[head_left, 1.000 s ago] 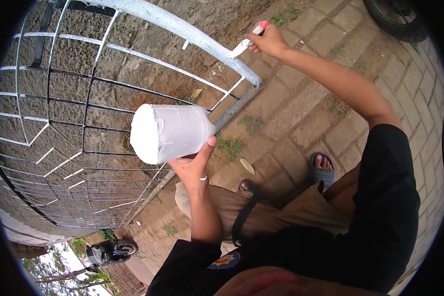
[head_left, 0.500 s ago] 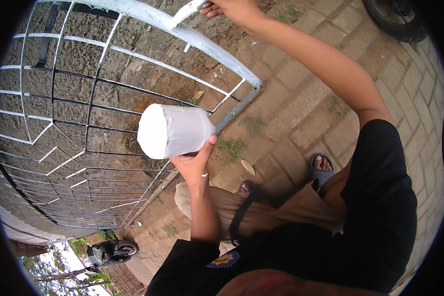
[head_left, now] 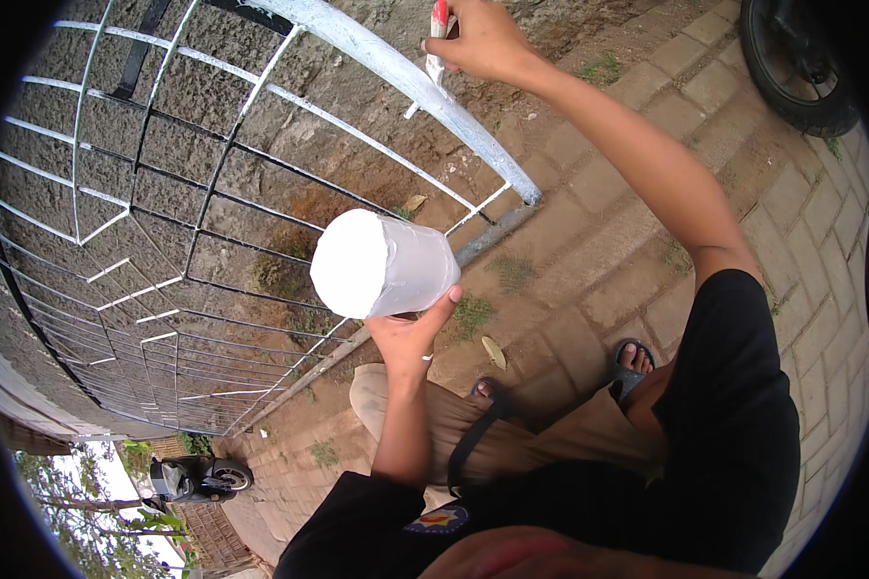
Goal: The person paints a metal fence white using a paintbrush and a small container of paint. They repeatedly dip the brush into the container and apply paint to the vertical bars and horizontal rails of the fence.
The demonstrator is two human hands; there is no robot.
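My left hand [head_left: 410, 333] is wrapped round the lower side of a translucent plastic tub [head_left: 423, 268] of white paint [head_left: 350, 262]. A white speck marks that wrist. At the top, my right hand [head_left: 488, 41] grips a paintbrush [head_left: 437, 43] with a red-tipped handle; its whitened bristles touch or nearly touch the thick post of a metal fence. That post [head_left: 396, 77] is coated in patchy white. Behind the tub, the thinner fence bars [head_left: 261, 154] are partly white and partly black.
A rough wall or soil surface [head_left: 193, 96] lies behind the bars. Paving bricks [head_left: 628, 241] spread beneath my sandalled feet [head_left: 635, 362]. A vehicle wheel [head_left: 801, 72] stands at the upper right, and a parked motorbike [head_left: 193, 480] at the lower left.
My right hand has shifted right and turned the brush, so its bristles now point down at the post. The tub and my left hand appear further right as the whole view shifts.
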